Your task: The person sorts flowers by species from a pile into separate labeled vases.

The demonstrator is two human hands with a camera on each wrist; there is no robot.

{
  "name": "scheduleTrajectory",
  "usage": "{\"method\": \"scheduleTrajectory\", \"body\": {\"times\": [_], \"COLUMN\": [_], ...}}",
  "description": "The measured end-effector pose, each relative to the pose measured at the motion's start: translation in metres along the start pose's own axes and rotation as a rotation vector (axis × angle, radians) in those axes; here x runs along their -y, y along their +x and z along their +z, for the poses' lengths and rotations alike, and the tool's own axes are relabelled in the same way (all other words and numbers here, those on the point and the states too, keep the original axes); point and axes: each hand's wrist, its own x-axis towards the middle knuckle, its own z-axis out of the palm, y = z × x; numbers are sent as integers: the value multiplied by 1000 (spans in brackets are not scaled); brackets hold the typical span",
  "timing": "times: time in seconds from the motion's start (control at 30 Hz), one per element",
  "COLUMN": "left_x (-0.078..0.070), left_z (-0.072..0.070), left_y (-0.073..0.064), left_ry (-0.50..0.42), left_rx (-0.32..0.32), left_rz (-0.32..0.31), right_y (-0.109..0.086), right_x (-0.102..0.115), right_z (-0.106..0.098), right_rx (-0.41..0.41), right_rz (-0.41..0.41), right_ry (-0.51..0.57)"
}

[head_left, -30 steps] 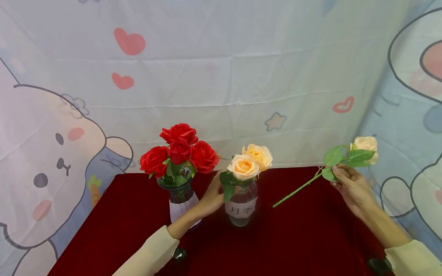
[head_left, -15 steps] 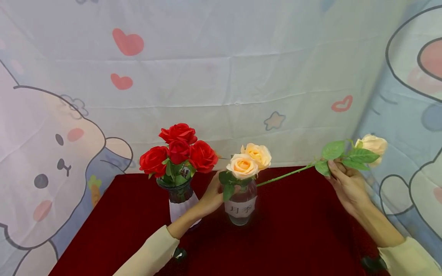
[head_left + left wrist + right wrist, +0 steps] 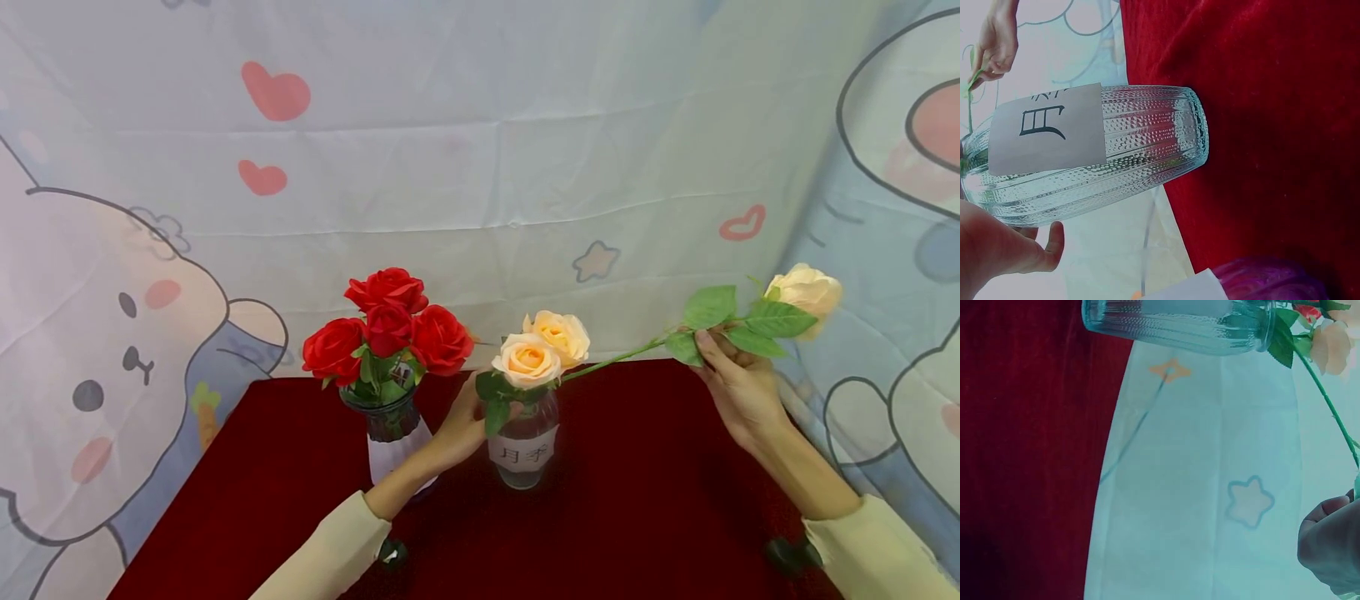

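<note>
My left hand grips the upper part of a clear ribbed glass vase, which bears a paper label with Chinese characters. Leaves partly cover its fingers in the head view. Two pale orange roses stand in this vase. To the right, my right hand pinches the stem of a cream rose just by its green leaves. The bloom points right and up, and the stem slopes down to the vase's mouth. Its lower end is hidden behind the orange roses in the head view.
Left of the glass vase is a second, darker vase with white paper round it, holding several red roses. Both stand on a dark red cloth. A printed fabric backdrop hangs behind and on both sides.
The right hand has moved left and slightly up with the cream rose, bringing the stem's lower end from over the cloth to the vase's mouth. The left hand has stayed at the vase.
</note>
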Motion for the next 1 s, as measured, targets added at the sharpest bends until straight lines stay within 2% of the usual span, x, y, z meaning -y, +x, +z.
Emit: {"method": "scheduleTrajectory", "body": {"times": [0.2, 0.33, 0.53, 0.63, 0.7, 0.83, 1.0], "left_x": [0, 1, 1, 0, 0, 0, 0], "left_z": [1, 1, 1, 1, 0, 0, 0], "left_y": [-1, 0, -2, -2, -1, -3, -2], "left_ry": [6, -28, -90, -81, -60, -44, -45], "left_rx": [-5, 4, 20, 19, 18, 28, 29], "left_rz": [27, 57, -4, 14, 25, -13, 24], "right_y": [6, 11, 18, 21, 22, 25, 33], "right_x": [-4, -8, -12, -14, -16, -20, -23], "right_z": [13, 25, 45, 54, 58, 65, 74], "right_rx": [37, 19, 0, 9, 25, 70, 121], "right_rz": [-82, -115, -170, -187, -189, -192, -212], "right_ry": [-150, -246, -354, -407, -429, -456, -497]}}
